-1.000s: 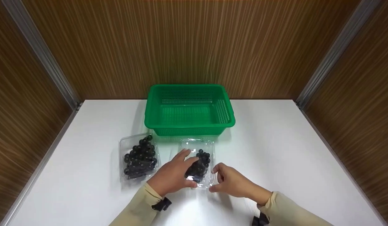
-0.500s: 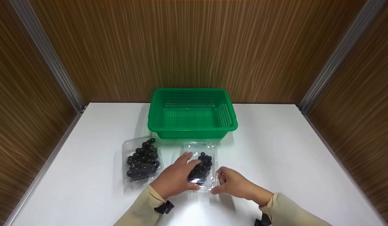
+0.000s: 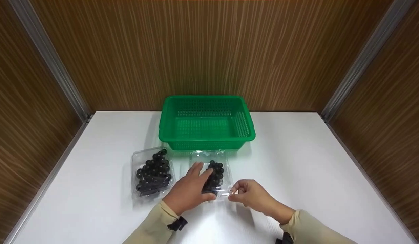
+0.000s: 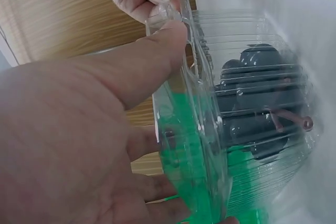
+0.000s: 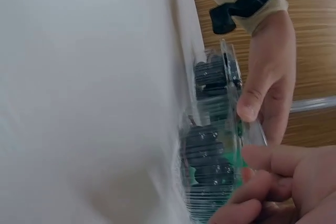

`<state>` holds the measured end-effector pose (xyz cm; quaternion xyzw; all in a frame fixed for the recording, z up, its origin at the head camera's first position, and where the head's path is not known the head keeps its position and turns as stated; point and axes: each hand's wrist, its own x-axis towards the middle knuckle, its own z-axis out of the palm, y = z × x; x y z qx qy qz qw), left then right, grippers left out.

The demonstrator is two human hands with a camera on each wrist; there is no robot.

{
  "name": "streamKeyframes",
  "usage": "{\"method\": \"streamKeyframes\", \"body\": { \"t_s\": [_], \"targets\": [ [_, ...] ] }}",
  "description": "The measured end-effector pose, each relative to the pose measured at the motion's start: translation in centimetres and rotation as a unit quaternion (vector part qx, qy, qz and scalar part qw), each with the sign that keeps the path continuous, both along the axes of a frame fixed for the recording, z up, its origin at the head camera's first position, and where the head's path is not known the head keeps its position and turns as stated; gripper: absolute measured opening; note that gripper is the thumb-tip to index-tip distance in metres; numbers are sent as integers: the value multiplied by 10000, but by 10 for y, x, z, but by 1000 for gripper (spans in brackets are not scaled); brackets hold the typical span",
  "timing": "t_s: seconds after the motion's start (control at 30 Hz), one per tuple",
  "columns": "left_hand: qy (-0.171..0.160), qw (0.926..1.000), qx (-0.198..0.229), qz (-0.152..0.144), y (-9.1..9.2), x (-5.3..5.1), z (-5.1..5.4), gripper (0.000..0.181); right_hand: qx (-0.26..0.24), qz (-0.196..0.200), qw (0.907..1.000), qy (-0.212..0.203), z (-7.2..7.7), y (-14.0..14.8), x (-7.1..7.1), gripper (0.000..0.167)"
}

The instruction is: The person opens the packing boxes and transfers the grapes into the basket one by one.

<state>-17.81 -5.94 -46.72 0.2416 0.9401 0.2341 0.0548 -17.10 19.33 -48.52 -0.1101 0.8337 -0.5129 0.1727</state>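
One clear box [image 3: 208,157] of dark grapes [image 3: 214,176] lay on the white table [image 3: 290,152], just in front of the green basket [image 3: 206,139]. The right hand [image 3: 253,196] had its grip together on the near right corner, thumb and forefinger pinching the edge. The left hand [image 3: 185,191] rested on that box with its grip apart, fingers spread over its top. A second box [image 3: 141,159], also holding grapes, lay to the left.

1 clear plastic box [image 3: 207,156] with ribbed walls [image 4: 252,171] lies flat in the near middle, its lid [image 4: 181,114] over the base. Inside, dark round grapes [image 3: 214,173] gather toward the near end, a reddish-brown stem [image 4: 291,117] showing.
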Motion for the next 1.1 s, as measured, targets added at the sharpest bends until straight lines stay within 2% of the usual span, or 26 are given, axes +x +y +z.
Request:
{"method": "streamKeyframes", "body": {
  "t_s": [0.2,0.33,0.4,0.57,0.7,0.9,0.97,1.1],
  "targets": [
    [-125,9999,67,18,-3,-1,2,84,197,435,9987,169,3,1,-4,10],
    [-182,9998,94,25,-5,-3,2,86,241,501,9981,247,1,2,-7,13],
    [-123,9999,62,16,-7,-4,2,89,344,467,9970,506,-1,1,-7,13],
    [135,9999,-31,2,-10,-7,4,97,701,361,9858,1480,-3,-2,-6,8],
    [246,9996,-96,-16,-13,-8,8,97,638,382,9788,1909,-3,-4,-6,4],
    [140,9999,-67,-44,-17,-9,10,96,586,359,9549,2888,-6,-6,-10,15],
    [84,10000,-49,-14,-18,-10,10,96,669,350,9500,3028,-8,-6,-11,16],
    [106,9999,-68,4,-18,-10,9,95,822,480,9541,2840,-8,-7,-13,0]
  ]
}}
